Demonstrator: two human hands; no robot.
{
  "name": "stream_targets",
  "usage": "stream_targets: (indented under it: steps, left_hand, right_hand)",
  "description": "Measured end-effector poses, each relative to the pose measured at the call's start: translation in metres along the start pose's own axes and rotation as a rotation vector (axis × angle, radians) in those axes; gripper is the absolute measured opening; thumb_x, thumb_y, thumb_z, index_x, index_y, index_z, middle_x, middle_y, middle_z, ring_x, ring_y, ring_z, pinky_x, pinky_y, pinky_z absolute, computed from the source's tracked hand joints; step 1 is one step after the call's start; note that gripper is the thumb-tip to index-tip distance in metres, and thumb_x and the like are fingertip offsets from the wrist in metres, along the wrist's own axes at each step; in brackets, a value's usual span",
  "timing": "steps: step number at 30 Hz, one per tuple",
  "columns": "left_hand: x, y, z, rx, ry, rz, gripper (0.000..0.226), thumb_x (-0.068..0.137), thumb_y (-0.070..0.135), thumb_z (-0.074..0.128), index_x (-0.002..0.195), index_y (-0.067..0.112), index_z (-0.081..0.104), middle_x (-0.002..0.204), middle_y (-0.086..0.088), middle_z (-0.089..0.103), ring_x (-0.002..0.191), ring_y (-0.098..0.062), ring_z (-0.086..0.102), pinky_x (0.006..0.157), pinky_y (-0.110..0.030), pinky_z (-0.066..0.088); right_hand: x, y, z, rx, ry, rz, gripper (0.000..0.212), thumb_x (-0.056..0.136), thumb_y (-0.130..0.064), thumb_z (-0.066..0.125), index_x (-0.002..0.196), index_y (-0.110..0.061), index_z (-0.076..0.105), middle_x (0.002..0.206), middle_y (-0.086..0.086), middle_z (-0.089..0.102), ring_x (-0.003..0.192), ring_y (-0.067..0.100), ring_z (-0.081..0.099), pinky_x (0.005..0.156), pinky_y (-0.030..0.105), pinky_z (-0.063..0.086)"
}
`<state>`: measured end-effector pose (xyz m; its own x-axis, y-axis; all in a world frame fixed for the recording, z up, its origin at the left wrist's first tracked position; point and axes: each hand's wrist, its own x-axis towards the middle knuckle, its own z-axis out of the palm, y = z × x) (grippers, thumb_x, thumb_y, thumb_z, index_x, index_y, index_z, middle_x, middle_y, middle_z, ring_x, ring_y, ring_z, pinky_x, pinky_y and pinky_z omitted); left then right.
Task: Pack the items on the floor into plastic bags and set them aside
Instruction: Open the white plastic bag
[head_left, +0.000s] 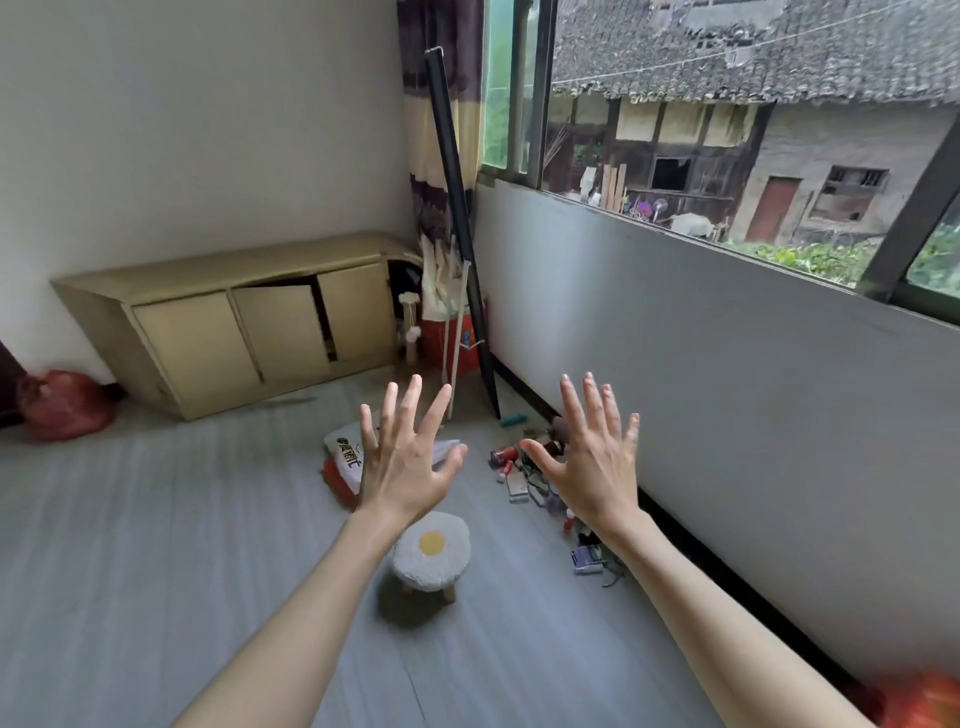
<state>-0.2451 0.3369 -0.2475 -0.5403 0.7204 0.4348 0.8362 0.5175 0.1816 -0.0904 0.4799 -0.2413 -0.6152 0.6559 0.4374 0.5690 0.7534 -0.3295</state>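
Note:
Both my hands are held out in front of me with fingers spread, holding nothing. My left hand (408, 454) hovers in front of a white and red plastic bag (344, 457) lying on the grey floor. My right hand (589, 457) hovers over a scatter of small items (519, 480) along the wall: a red can (503, 455), a dark bottle, small boxes and a purple packet (586, 560). A teal tube (513, 419) lies farther back. Part of the scatter is hidden behind my right hand and forearm.
A small egg-patterned stool (431, 552) stands between my forearms. A low beige cabinet (228, 317) lines the back wall, with a red bag (62, 405) to its left. A black pole (460, 228) and a red box (457, 338) sit in the corner. Another red bag (919, 701) is at the lower right.

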Motion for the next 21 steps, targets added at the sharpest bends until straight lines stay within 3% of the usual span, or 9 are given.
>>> stream_targets:
  steps: [5,12,16,18,21]
  left_hand:
    - [0.028,-0.01,0.065,-0.019,-0.082,-0.052,0.07,0.08,0.057,0.028,0.143,0.027,0.028,0.152,-0.011,0.021,0.141,-0.034,0.011,0.11,-0.055,0.003]
    - [0.085,0.005,0.159,0.012,-0.282,-0.112,0.073,0.077,0.061,0.025,0.144,0.032,0.02,0.155,-0.006,0.012,0.142,-0.029,0.001,0.111,-0.047,-0.01]
    - [0.138,0.007,0.183,0.06,-0.288,-0.063,0.071,0.079,0.06,0.022,0.145,0.033,0.017,0.156,-0.005,0.009,0.143,-0.027,-0.001,0.111,-0.047,-0.011]
    - [0.16,0.004,0.195,0.036,-0.268,-0.106,0.071,0.079,0.06,0.022,0.145,0.031,0.019,0.155,-0.005,0.01,0.143,-0.027,-0.002,0.111,-0.048,-0.009]
    - [0.186,-0.002,0.217,-0.025,-0.283,-0.233,0.071,0.081,0.06,0.025,0.145,0.032,0.017,0.156,-0.003,0.005,0.143,-0.024,-0.006,0.111,-0.045,-0.01]
  right_hand:
    - [0.031,0.049,0.057,-0.028,-0.13,0.034,0.081,0.082,-0.061,0.049,0.147,-0.027,0.014,0.156,0.005,0.013,0.144,0.025,0.007,0.111,0.058,0.008]
    - [0.096,0.113,0.128,-0.023,-0.26,0.083,0.088,0.071,-0.072,0.022,0.146,-0.028,0.017,0.155,0.006,0.018,0.144,0.026,0.011,0.11,0.06,0.01]
    - [0.142,0.128,0.153,0.024,-0.331,0.076,0.083,0.078,-0.069,0.035,0.147,-0.029,0.011,0.157,0.002,0.01,0.145,0.024,0.004,0.112,0.057,0.004]
    - [0.16,0.135,0.165,0.035,-0.356,0.073,0.081,0.082,-0.064,0.043,0.147,-0.029,0.009,0.157,0.002,0.007,0.145,0.023,0.0,0.112,0.055,0.001]
    - [0.19,0.149,0.186,0.031,-0.342,0.077,0.082,0.078,-0.065,0.037,0.147,-0.028,0.014,0.156,0.003,0.014,0.144,0.025,0.006,0.112,0.057,0.005]
